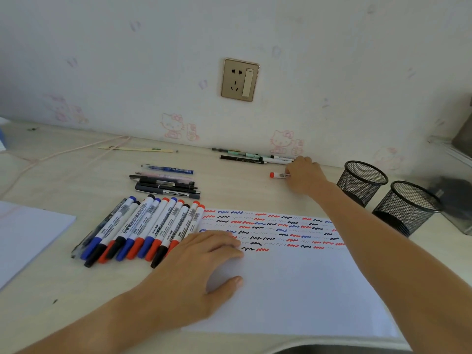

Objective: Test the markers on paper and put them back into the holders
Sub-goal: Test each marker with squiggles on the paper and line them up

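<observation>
— Where's the right hand (pixel 304 175)?
— Near the desk's (pixel 229 190) far edge, fingers curled around a red-capped marker (pixel 279 175) lying there.
— And the left hand (pixel 201 267)?
— Spread flat, pressing the paper's (pixel 293 290) left edge, just beside the row of markers (pixel 143 228).
— The holders?
— Two mesh holders (pixel 362 182) stand by the right edge, near the wall

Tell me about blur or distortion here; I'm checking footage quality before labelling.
Head view: wide-angle bending curves the desk edge and stretches the forearms; the dark object beyond the mesh holders at far right is smeared; the marker row and paper squiggles are sharp; light is soft and even, no glare.
</observation>
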